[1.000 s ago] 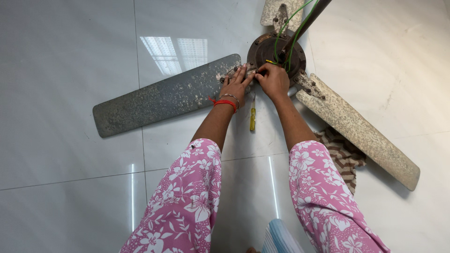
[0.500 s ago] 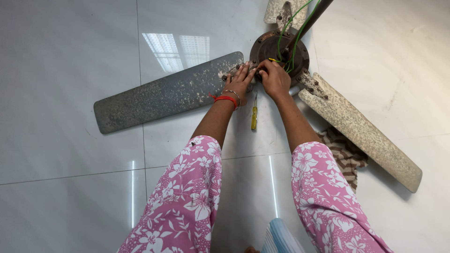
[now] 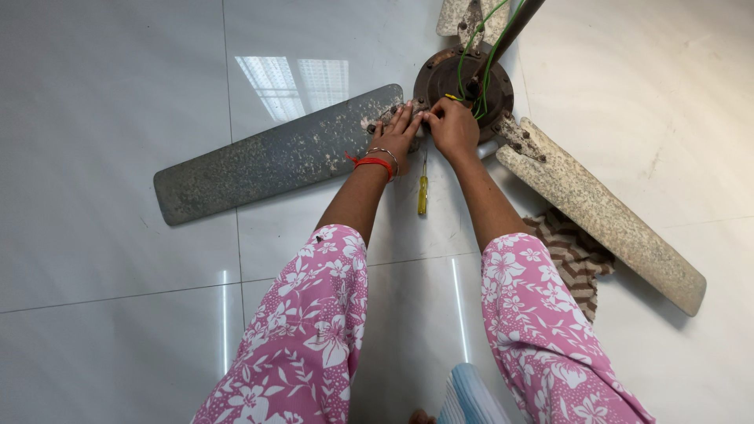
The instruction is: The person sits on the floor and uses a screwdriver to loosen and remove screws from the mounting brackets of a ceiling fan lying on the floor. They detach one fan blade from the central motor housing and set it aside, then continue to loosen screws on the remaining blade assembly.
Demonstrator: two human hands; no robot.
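Upper centre: left hand [image 3: 397, 133] flat, fingers spread on grey fan blade [image 3: 271, 157] root; right hand [image 3: 453, 126] fingers curled at motor hub [image 3: 440, 78], grip unclear. Yellow screwdriver [image 3: 422, 192] lies between forearms.

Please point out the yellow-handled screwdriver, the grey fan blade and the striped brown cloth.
yellow-handled screwdriver [image 3: 422, 196]: head view, on its handle.
grey fan blade [image 3: 267, 157]: head view, mid-blade.
striped brown cloth [image 3: 577, 259]: head view, on its middle folds.

Little has moved. The left hand [image 3: 395, 135] has spread flatter, fingers reaching up over the blade [image 3: 275, 157] bracket by the hub [image 3: 444, 78]. The right hand [image 3: 452, 127] has edged slightly toward the hub's rim. The whole view shifted marginally.
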